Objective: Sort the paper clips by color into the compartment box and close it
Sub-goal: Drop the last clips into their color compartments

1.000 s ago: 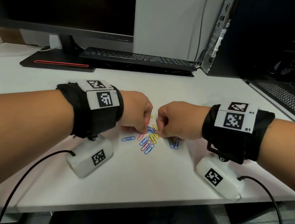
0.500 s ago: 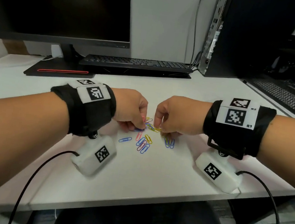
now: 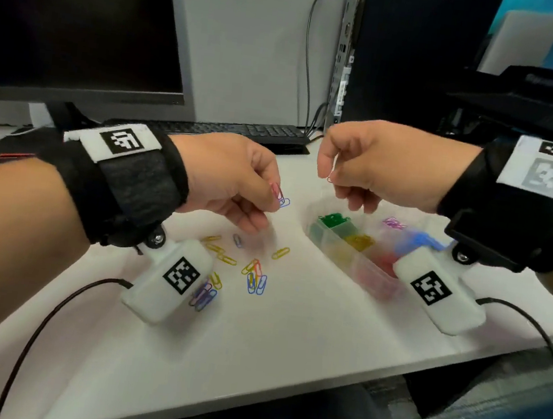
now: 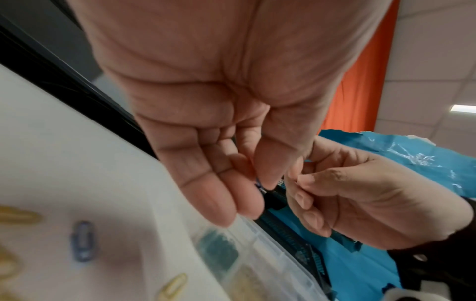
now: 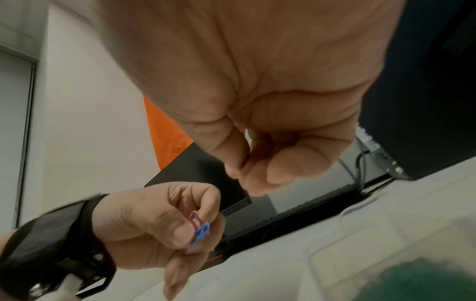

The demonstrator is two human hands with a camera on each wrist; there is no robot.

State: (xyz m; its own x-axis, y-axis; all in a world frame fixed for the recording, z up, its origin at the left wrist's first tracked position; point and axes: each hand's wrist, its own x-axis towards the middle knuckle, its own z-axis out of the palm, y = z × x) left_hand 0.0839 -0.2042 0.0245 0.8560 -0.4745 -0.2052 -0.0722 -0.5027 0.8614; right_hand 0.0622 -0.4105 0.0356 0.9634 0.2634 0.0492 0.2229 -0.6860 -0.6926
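- Your left hand (image 3: 233,183) is up off the white surface (image 3: 287,341). Its thumb and first finger pinch two paper clips, one pink (image 3: 275,190) and one blue (image 3: 284,202).
- Your right hand (image 3: 376,165) is up too, above the far end of the compartment box (image 3: 336,250). Its fingers are curled, and they pinch one thin clip (image 3: 331,177). It looks reddish, but it is too small to be sure.
- The box sits on the surface at your right, with its top open. You can see green clips (image 3: 332,220), yellow clips (image 3: 361,242), purple clips (image 3: 394,222) and red clips (image 3: 383,261) in their own parts. A blurry blue patch (image 3: 416,241) shows there too.
- More loose clips (image 3: 253,275) lie on the surface between your two wrists. They are yellow, blue, orange and pink, and some lie across each other.
- A black keyboard (image 3: 242,131) and a dark monitor (image 3: 76,21) stand behind your hands.
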